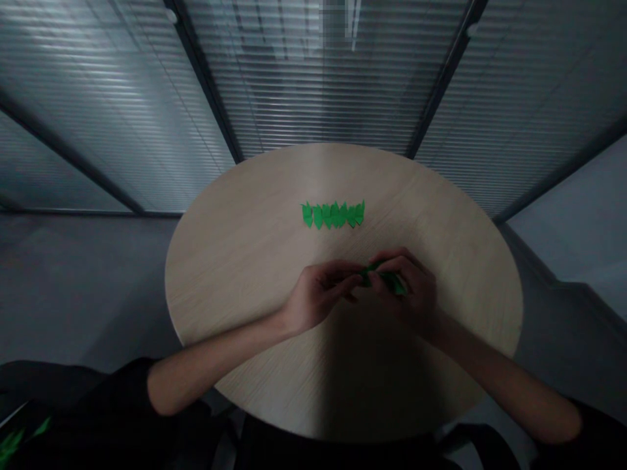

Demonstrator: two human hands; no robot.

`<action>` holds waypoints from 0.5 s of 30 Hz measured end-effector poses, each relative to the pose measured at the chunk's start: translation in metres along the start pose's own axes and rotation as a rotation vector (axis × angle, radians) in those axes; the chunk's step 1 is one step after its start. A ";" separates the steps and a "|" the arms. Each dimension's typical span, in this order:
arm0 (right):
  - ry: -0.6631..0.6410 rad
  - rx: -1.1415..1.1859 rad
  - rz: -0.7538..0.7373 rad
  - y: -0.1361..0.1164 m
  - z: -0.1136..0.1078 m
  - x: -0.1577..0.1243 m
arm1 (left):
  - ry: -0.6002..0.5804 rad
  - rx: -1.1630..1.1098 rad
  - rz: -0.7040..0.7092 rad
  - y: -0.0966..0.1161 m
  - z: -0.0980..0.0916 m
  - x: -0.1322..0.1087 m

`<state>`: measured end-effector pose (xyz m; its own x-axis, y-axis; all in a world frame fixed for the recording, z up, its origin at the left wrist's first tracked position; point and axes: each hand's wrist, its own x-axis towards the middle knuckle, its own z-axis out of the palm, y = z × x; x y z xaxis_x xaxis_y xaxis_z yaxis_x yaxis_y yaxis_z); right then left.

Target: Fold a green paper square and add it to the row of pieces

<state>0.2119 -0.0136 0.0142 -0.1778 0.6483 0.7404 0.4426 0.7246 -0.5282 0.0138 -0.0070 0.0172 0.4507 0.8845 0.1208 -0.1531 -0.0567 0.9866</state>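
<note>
Over the near half of the round wooden table (235,261), my left hand (316,294) and my right hand (414,287) meet. Both pinch a piece of green folded paper (396,283). Fingers cover most of it, so its full shape is hidden; part shows under the right fingers. My left thumb and fingertips close on its left end. Farther up the table lies a row of several small green folded paper shapes (336,215), set side by side with pointed tips. Neither hand touches that row.
Glass panels with blinds (313,98) and dark frames stand just past the table's far edge. At the lower left, something with bright green patches (14,444) lies in shadow. Grey floor (98,281) shows to the left.
</note>
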 end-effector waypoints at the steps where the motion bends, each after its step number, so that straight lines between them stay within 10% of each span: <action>1: -0.001 0.004 0.009 0.000 0.000 0.000 | -0.001 0.007 0.009 0.000 0.000 0.000; 15: -0.021 0.051 0.076 0.000 0.000 0.001 | -0.013 0.060 0.039 -0.001 -0.002 0.000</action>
<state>0.2122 -0.0128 0.0148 -0.1634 0.7064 0.6886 0.4103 0.6835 -0.6038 0.0125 -0.0062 0.0160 0.4567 0.8750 0.1606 -0.1181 -0.1193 0.9858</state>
